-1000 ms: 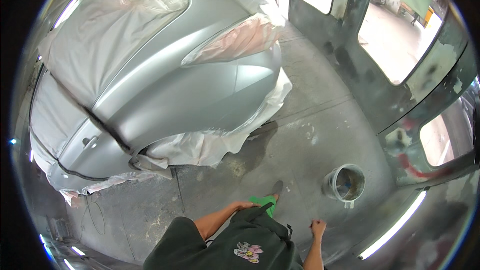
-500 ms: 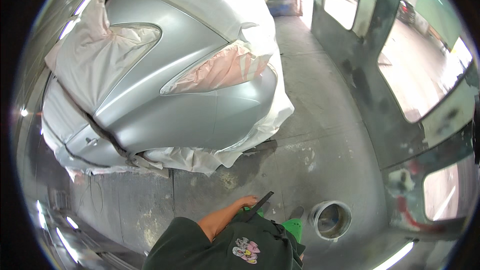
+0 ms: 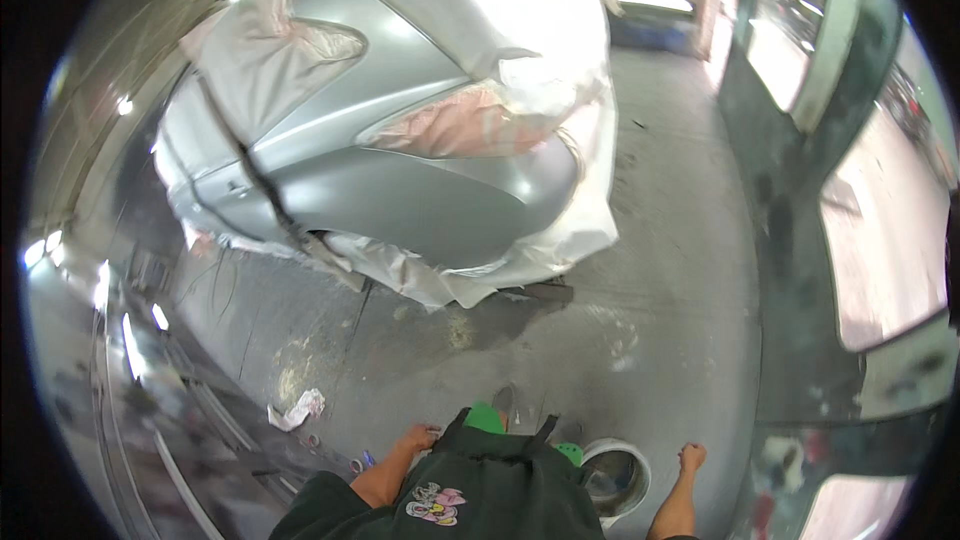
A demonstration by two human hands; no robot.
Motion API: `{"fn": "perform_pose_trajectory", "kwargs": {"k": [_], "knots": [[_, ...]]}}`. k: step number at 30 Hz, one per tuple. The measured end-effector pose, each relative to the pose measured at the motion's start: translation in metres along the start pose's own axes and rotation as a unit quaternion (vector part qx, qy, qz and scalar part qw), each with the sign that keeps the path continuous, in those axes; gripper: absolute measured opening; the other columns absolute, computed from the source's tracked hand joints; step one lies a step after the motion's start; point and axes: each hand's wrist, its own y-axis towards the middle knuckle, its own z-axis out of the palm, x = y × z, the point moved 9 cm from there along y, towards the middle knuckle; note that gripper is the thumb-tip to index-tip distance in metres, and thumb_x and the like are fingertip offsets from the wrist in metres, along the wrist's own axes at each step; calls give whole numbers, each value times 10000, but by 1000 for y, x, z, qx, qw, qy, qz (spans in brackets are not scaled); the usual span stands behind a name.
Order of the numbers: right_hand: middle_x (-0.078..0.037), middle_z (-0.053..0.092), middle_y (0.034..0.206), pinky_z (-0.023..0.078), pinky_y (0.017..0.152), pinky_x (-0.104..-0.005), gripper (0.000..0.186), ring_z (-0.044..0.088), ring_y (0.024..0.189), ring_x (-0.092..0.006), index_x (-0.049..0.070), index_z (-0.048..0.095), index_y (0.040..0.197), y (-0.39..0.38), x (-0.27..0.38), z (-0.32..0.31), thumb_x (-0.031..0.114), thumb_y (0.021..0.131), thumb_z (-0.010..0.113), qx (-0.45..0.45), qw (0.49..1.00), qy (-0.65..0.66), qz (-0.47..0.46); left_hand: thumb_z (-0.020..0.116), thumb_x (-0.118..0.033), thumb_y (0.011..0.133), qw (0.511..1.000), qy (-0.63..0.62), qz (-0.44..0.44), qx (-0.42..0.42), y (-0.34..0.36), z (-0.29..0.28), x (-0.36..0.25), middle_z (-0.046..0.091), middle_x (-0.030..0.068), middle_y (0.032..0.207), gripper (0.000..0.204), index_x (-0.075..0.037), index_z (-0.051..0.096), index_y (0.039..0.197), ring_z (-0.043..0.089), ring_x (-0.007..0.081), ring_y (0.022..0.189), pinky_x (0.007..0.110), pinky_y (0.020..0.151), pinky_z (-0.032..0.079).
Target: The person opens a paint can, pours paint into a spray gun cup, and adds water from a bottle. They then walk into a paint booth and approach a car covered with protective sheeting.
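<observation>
— Closer now: the round metal bucket has slid in beside the right hand, and the silver car sits farther off.
— Grey, open-topped, on the floor between both hands?
— Yes. Left hand hangs loosely open, empty; right is curled, holding nothing visible.

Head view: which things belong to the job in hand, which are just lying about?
In hand:
- silver car body with white masking sheets
- round grey metal bucket, nearest the right hand
- left hand, empty, as far as shows

Lying about:
- crumpled white paper scrap on the floor
- grey concrete floor
</observation>
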Motion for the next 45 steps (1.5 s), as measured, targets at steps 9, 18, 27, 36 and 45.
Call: {"fn": "perform_pose_trajectory", "kwargs": {"k": [9,18,27,36,45], "knots": [[-138,601,612,486,458,-347,127,603,497,-223,-55,610,814,4,77,148,17,785,509,243,968,-31,-50,635,-324,874,806,-75,578,-99,-139,101,-18,681,111,1029,409,-73,665,1196,611,200,944,355,896,467],[-170,709,938,534,740,-371,376,692,842,-278,-21,667,1105,-203,68,264,239,836,624,450,837,-299,-89,622,-461,883,849,-284,445,-19,-122,129,-15,656,88,1098,493,-64,664,1172,587,166,1041,359,908,455],[-178,712,948,529,790,-392,423,686,879,-287,21,690,1100,-265,94,293,320,803,654,471,751,-417,-200,717,-360,840,864,-467,102,158,-23,164,112,586,150,1277,614,-46,533,1333,552,300,1183,441,974,447],[-177,707,995,526,814,-398,454,680,914,-298,34,675,1142,-389,88,345,341,808,654,519,680,-439,-276,730,-380,814,941,-323,95,-38,-43,100,203,603,142,1242,625,-41,553,1308,568,290,1148,434,953,457],[-177,702,1042,523,837,-404,487,674,949,-309,47,660,1184,-429,76,379,362,813,654,542,639,-440,-323,742,-399,788,941,-322,63,-87,-47,63,243,621,133,1208,636,-36,574,1283,584,280,1113,426,933,467]]}}
